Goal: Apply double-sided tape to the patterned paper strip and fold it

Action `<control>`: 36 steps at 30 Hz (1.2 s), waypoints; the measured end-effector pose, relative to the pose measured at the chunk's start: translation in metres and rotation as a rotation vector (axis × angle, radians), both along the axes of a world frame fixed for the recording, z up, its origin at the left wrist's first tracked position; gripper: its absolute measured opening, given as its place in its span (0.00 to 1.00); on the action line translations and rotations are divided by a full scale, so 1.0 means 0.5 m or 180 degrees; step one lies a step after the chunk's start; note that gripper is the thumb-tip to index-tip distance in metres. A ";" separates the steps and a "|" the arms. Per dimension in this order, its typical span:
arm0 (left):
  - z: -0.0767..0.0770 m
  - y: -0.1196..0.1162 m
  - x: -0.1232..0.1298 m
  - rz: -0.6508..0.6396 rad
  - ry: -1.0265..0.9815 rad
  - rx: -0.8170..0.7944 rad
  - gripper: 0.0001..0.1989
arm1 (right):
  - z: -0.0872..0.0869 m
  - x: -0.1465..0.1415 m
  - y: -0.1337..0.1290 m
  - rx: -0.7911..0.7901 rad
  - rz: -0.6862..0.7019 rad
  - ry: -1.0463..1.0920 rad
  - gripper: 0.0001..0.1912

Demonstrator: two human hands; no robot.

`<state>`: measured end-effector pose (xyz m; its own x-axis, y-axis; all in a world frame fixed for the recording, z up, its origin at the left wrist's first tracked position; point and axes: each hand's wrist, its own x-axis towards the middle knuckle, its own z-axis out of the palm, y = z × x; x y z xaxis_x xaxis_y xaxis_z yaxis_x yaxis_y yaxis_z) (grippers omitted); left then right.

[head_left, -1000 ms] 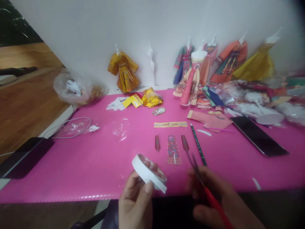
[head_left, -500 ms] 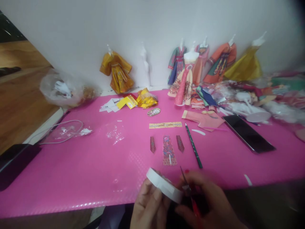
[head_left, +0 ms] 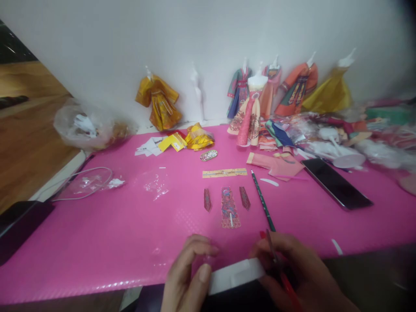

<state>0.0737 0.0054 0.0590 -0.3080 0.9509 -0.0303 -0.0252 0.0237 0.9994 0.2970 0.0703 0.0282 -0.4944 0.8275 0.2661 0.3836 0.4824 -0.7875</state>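
Note:
A white roll of tape (head_left: 237, 275) is between my hands at the table's near edge, its band facing up. My left hand (head_left: 190, 271) curls round the roll's left end, thumb against it. My right hand (head_left: 299, 273) holds red-handled scissors (head_left: 287, 288), blades pointing up, with its fingers at the roll's right end. Beyond my hands lie a patterned fabric panel (head_left: 229, 207) with a short white strip on it, two small dark red pointed pieces (head_left: 207, 199) (head_left: 245, 198), one on each side, and a yellow patterned band (head_left: 224, 173) above them.
A dark green pencil (head_left: 262, 200) and a phone (head_left: 337, 183) lie to the right, near a pink garment piece (head_left: 276, 164). Dressed miniature forms (head_left: 248, 108) stand at the wall. Plastic bags and scraps (head_left: 334, 134) are piled at the back right; a black case (head_left: 24, 227) is far left.
The tape roll has turned and moved lower and to the right. My left hand has shifted slightly left, and my right hand with the scissors has moved right.

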 end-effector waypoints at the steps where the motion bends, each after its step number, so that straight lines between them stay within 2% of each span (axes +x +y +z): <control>1: -0.001 0.004 -0.001 -0.0379 -0.0030 -0.0186 0.15 | -0.001 0.000 0.000 -0.0026 0.0053 0.0023 0.16; 3: -0.010 0.006 0.000 -0.0854 -0.0266 -0.0497 0.17 | -0.004 0.005 0.000 -0.0172 0.0076 0.0036 0.16; 4: -0.017 0.004 0.001 -0.0890 -0.0396 -0.0572 0.17 | -0.004 0.011 0.001 -0.0263 0.0060 0.0011 0.17; 8: -0.040 -0.005 0.007 -0.0329 -0.0417 -0.0352 0.16 | 0.015 0.038 0.009 -0.0504 0.0049 -0.0107 0.31; 12: -0.045 -0.008 0.008 0.0207 -0.0013 -0.0029 0.12 | 0.052 0.033 0.020 -0.0604 0.0151 -0.0567 0.22; 14: -0.046 -0.008 0.006 0.0259 0.0079 0.0054 0.11 | 0.061 0.022 0.024 -0.0508 0.0327 -0.0713 0.19; 16: -0.050 -0.008 0.003 0.0258 0.0129 0.0143 0.10 | 0.063 0.015 0.025 -0.0300 0.0546 -0.0696 0.22; 20: -0.058 -0.010 -0.001 0.0264 0.0211 0.0308 0.08 | 0.054 0.021 0.023 0.0154 0.0849 -0.0643 0.30; 24: -0.055 -0.012 0.001 0.0289 0.0278 0.0231 0.07 | 0.041 0.030 0.022 0.0414 0.0954 -0.0765 0.30; 30: -0.043 0.001 0.011 0.0403 0.0352 0.0419 0.10 | 0.029 0.024 0.020 0.0395 0.1089 -0.0608 0.33; 36: -0.045 0.002 0.014 0.0387 0.0352 0.0388 0.09 | 0.037 0.023 0.016 0.0299 0.1107 -0.0476 0.35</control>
<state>0.0806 0.0065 0.0366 -0.4159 0.9011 0.1230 0.0896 -0.0940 0.9915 0.3083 0.0786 0.0466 -0.7802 0.5791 0.2365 0.2916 0.6712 -0.6815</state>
